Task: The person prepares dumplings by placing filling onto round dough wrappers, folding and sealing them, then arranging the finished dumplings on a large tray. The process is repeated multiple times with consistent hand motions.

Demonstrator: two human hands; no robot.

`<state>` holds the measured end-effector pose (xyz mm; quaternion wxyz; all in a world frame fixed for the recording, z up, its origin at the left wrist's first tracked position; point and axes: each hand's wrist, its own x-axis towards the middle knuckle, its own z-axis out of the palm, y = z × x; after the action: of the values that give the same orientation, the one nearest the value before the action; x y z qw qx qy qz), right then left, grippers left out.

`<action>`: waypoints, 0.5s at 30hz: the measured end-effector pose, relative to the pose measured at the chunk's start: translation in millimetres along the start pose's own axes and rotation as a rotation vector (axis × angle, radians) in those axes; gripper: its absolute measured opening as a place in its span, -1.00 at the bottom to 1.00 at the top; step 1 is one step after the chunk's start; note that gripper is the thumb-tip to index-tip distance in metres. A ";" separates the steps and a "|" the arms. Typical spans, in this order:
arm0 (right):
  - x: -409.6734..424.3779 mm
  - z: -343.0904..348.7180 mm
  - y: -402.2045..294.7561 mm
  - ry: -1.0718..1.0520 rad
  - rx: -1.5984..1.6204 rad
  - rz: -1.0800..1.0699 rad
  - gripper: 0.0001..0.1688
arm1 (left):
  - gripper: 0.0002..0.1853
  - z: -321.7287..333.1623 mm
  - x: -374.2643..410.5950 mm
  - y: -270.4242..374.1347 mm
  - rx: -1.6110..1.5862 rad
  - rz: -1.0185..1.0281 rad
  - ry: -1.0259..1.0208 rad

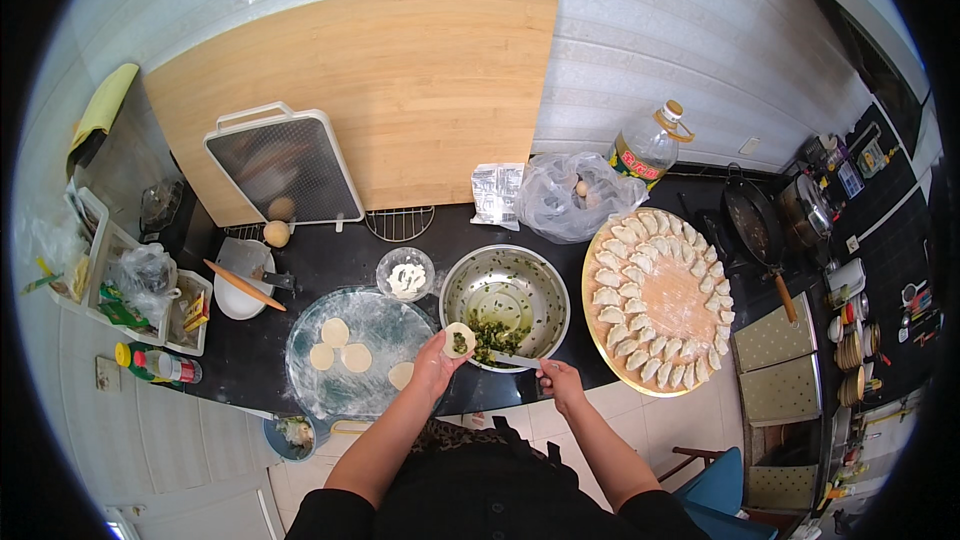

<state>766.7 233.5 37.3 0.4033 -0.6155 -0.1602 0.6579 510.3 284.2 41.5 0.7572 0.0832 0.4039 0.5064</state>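
Note:
My left hand (433,369) holds a round dumpling wrapper (451,335) with a small heap of chopped green filling at its middle. It is above the near left rim of a steel mixing bowl (556,300). My right hand (561,384) grips a flat, pale metal utensil (519,361), whose tip reaches the green filling (496,333) gathered low in the bowl. Left of the bowl, several flat wrappers (356,358) lie on a floured round board (319,319). To the right, a round wooden board (671,286) carries rings of folded dumplings (617,293).
A glass bowl of flour (406,280) stands behind the floured board. A rolling pin (244,285) lies across a white dish. Behind are a plastic bag (551,199), an oil bottle (646,146) and a large wooden board (420,90). A frying pan (752,217) rests at right.

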 end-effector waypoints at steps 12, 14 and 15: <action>0.4 -4.9 -14.9 -0.045 0.161 0.047 -0.82 | -0.57 10.4 -0.7 5.6 -0.011 -0.004 -0.011; -2.6 -0.5 -23.6 -0.042 0.163 0.019 -0.82 | -0.57 12.6 0.7 4.6 -0.028 -0.024 -0.009; -5.3 3.3 -29.4 -0.041 0.162 0.005 -0.81 | -0.55 13.2 1.7 2.9 -0.033 -0.034 -0.023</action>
<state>773.0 248.9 62.3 0.4468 -0.5674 -0.1130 0.6824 517.7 290.7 50.8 0.7717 0.0697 0.3881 0.4990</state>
